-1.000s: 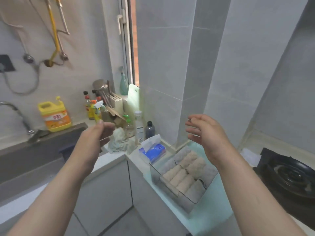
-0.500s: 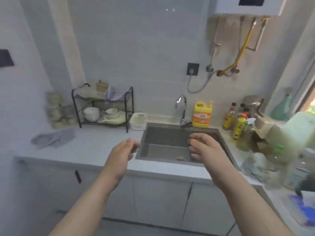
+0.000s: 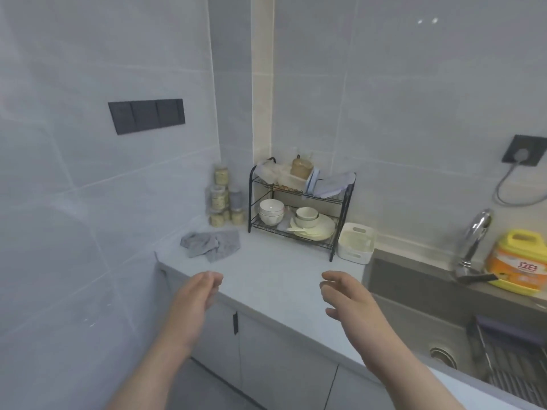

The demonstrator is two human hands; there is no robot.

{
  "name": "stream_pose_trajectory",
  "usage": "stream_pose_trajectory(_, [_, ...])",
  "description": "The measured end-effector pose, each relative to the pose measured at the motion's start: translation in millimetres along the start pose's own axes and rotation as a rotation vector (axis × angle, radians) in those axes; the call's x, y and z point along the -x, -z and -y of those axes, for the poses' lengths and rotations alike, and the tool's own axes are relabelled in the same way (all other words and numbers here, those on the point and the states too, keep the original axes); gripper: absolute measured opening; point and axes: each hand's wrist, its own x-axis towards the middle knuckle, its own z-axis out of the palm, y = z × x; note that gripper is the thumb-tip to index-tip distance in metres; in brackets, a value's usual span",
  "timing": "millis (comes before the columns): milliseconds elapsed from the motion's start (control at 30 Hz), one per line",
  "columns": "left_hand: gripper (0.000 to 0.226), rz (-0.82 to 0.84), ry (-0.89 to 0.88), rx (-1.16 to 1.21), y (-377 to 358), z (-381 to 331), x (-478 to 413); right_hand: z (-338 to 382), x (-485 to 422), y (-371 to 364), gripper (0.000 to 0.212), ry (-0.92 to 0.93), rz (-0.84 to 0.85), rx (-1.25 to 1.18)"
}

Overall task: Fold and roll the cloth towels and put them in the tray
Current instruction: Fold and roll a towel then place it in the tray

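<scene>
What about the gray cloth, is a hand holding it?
No, the gray cloth lies crumpled by itself on the counter, while the left hand and right hand hover empty, short of it.

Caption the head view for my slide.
Empty left hand and right hand hover before crumpled grey cloth towel on pale countertop.

Head-worn wide camera looks forward and down over the countertop [image 3: 284,261]

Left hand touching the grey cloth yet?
Apart. Head view shows bare counter between the left hand and the crumpled grey cloth.
</scene>
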Motion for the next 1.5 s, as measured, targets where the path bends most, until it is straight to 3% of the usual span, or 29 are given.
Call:
stream_pose_trajectory(133, [0.027,-0.019,0.052,0.003,-6.9,7.9,-50.3,-7.0,-63.3,-11.0,0.024,-0.017,0.046,-0.021])
stream_pose_trajectory(200, [0.040,-0.031,0.082,-0.012,-14.6,10.5,-77.4,-9.4,-98.1,-12.5,0.022,-0.020,0.065,-0.031])
stream_pose_trajectory(300, [0.037,-0.044,0.136,-0.044,-24.8,14.8,-120.6,-12.5,-153.5,-12.4,0.021,-0.024,0.095,-0.031])
stream_pose_trajectory(500, [0.076,-0.126,0.212,-0.119,-19.9,22.5,-193.4,-15.9,-251.1,-45.5,0.020,-0.061,0.189,-0.028])
stream_pose_trajectory(733, [0.071,-0.166,0.266,-0.164,16.9,48.7,-287.0,-10.3,-328.2,-105.3,0.026,-0.107,0.288,0.013])
stream_pose_trajectory(867, [0.020,-0.061,0.275,-0.195,30.2,82.6,-364.9,-18.6,-374.0,-139.6,0.021,-0.148,0.252,0.049])
stream_pose_trajectory(1133, [0.014,0.201,0.225,-0.569,87.6,162.4,-537.7,-68.8,-469.6,-261.3,0.026,-0.398,0.066,0.041])
stream_pose_trajectory(1233, [0.028,0.294,0.197,-0.716,89.7,186.4,-577.6,-87.4,-499.5,-298.5,0.023,-0.409,0.040,0.086])
stream_pose_trajectory(1400, [0.028,0.366,-0.066,-0.833,71.6,223.5,-616.6,-139.5,-552.6,-334.4,0.033,-0.397,-0.014,0.292])
stream_pose_trajectory(1500, [0.021,0.423,-0.049,-0.836,64.3,259.1,-630.1,-179.1,-563.5,-347.1,0.036,-0.288,0.014,0.589])
